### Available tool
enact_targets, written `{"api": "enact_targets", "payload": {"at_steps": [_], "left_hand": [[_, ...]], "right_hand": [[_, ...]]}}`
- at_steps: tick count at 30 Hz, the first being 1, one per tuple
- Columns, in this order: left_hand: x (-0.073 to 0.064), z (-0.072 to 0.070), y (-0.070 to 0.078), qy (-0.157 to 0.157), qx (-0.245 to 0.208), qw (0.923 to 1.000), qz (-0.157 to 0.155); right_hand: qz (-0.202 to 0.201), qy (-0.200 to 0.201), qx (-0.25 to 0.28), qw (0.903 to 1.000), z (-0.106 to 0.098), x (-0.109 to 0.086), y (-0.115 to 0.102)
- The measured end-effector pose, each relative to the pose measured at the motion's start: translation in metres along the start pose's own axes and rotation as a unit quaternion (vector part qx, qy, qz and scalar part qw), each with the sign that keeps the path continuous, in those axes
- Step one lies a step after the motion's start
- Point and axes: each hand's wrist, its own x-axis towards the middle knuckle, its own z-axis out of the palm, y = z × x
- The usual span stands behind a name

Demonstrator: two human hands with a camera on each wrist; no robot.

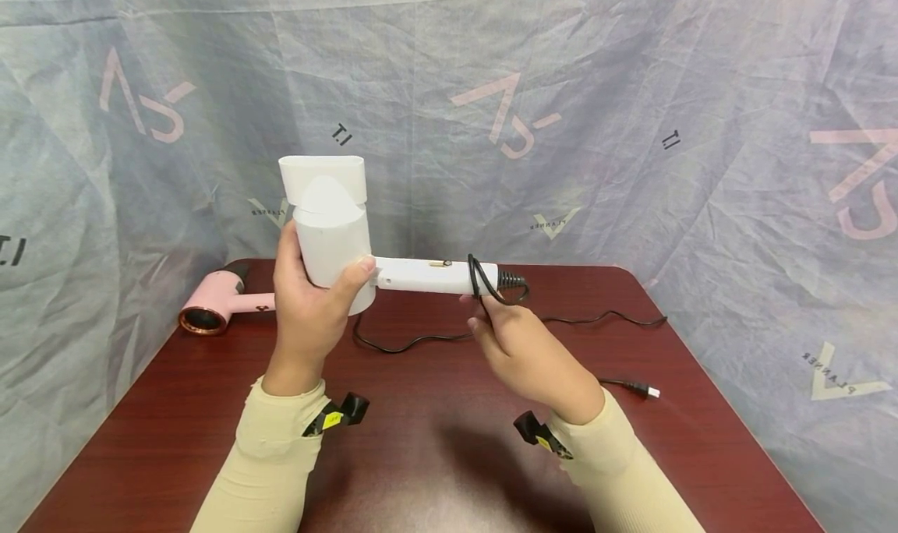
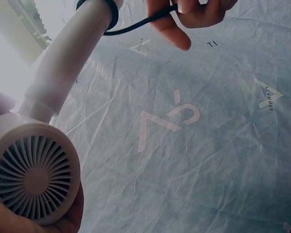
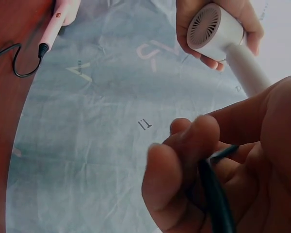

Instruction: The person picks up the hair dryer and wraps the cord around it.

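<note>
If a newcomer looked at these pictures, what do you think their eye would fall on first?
Probably the white hair dryer, held up by the left hand over the dark red table. Next, perhaps, the black cord looped round its handle and held by the right hand, then the pink hair dryer at the table's back left.

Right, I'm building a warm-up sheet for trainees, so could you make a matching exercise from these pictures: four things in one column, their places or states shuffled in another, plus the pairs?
Things:
1. White hair dryer
2. Pink hair dryer
3. Right hand
4. Fabric backdrop

Places or states:
A. Printed with letters, behind the table
B. Gripped by the left hand, raised
C. Lying at the table's far left
D. Holding a black cord

Pairs: 1-B, 2-C, 3-D, 4-A
</note>
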Motion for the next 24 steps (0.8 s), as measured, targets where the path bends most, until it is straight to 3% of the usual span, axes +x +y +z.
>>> {"api": "enact_targets", "payload": {"at_steps": [5,12,24], "left_hand": [[0.0004,-0.001,-0.0012,0.029,0.017,0.9994,-0.001],[0.0016,-0.003,-0.0045,0.044,0.026,0.9987,-0.008],[0.0012,0.0012,0.0021,0.055,0.034,0.9979,0.0]], "right_hand": [[0.015,-0.012,-0.012,0.9997,0.0018,0.0009,-0.0006],[0.022,-0.016,-0.025,0.9993,0.0024,-0.001,-0.0021],[-0.019,-0.017,-0.044,0.9987,-0.0016,-0.0061,-0.0103]]}}
